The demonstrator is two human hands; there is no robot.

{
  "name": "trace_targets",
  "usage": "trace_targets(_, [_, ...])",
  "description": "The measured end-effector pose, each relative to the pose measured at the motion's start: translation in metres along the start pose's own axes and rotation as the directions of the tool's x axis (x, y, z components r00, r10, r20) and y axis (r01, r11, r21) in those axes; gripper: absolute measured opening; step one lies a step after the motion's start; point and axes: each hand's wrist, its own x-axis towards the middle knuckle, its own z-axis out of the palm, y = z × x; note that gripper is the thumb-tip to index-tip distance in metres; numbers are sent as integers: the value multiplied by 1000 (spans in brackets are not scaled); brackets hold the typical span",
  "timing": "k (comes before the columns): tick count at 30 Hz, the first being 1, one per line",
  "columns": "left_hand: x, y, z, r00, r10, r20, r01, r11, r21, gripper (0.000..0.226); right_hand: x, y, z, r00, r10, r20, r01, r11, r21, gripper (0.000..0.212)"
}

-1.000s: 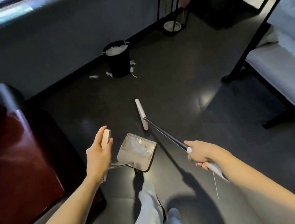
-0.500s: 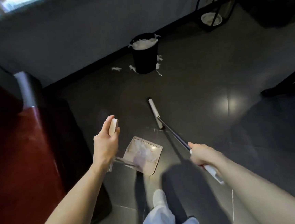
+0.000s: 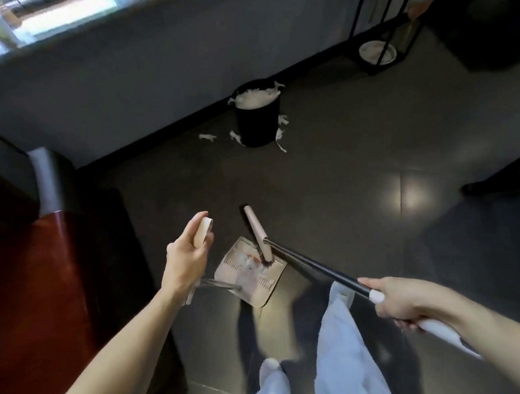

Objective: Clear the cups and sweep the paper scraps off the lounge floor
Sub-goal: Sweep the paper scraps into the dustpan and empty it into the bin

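Dustpan (image 3: 253, 279) sitting low in front of legs, left hand (image 3: 188, 259) curling fingers round its handle top. Right hand (image 3: 409, 301) clamping broom (image 3: 256, 228) stick, head lying across pan mouth. Paper scraps (image 3: 207, 136) lying round stuffed black bin (image 3: 258, 124).

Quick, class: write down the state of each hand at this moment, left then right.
Left hand: closed, gripping the dustpan handle.
Right hand: closed, gripping the broom handle.
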Motion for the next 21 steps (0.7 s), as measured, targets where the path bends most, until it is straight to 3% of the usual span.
trace_targets(6, [75, 71, 56, 999, 2, -40, -4, 1000, -28, 32, 43, 15, -122, 993, -13, -115, 14, 1000, 9, 74])
trace_targets(11, [140, 130, 107, 995, -23, -98, 13, 995, -97, 35, 64, 20, -235, 990, -73, -121, 82, 994, 75, 71])
trace_targets(21, [259, 209, 185, 978, -79, -191, 52, 989, -140, 38, 133, -7, -442, 988, -54, -145, 71, 991, 112, 69])
